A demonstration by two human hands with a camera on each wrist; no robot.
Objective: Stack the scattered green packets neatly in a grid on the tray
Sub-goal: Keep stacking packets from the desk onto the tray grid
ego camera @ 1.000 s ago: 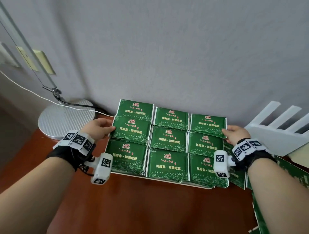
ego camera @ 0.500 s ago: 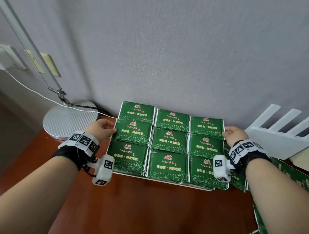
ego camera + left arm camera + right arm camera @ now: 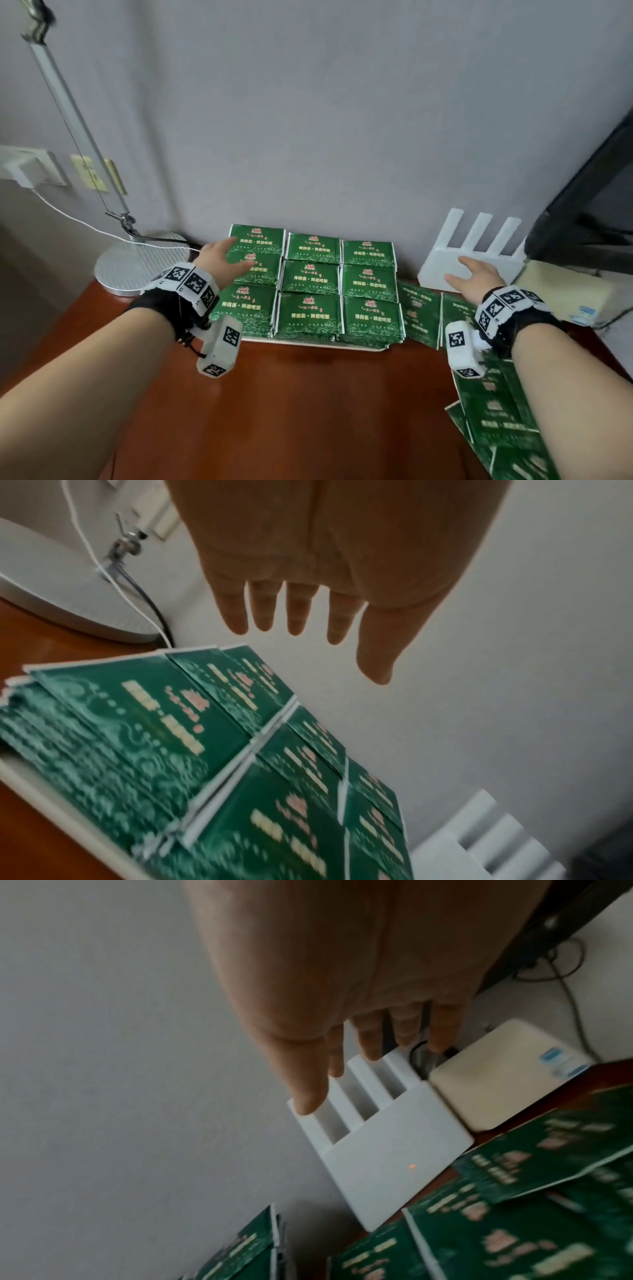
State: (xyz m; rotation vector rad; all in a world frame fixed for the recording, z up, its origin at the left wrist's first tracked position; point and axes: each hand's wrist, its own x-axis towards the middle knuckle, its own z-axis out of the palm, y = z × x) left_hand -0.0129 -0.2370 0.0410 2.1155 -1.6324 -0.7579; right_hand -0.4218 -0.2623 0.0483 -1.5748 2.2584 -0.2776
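Note:
Stacks of green packets [image 3: 311, 281] form a three-by-three grid on a white tray [image 3: 325, 343] against the wall. My left hand [image 3: 224, 261] hovers above the grid's left column with straight, spread fingers [image 3: 298, 615] and holds nothing. My right hand [image 3: 474, 279] floats to the right of the tray, over the white router, fingers [image 3: 369, 1039] straight and empty. Loose green packets [image 3: 423, 317] lie beside the tray on the right, and more [image 3: 496, 421] spread toward the near right corner. The grid [image 3: 240, 750] also shows below my left palm.
A white router [image 3: 469, 253] with upright antennas stands right of the tray, a cream box [image 3: 565, 294] beside it. A lamp's round silver base [image 3: 137, 260] and slanted pole sit at left with a white cable. A dark monitor [image 3: 582, 205] fills the right edge. Brown tabletop [image 3: 308, 411] lies in front.
Both hands have left the grid's side edges and lifted. The left now hovers over the left column; the right swung out to the right over the router. The camera tilted up.

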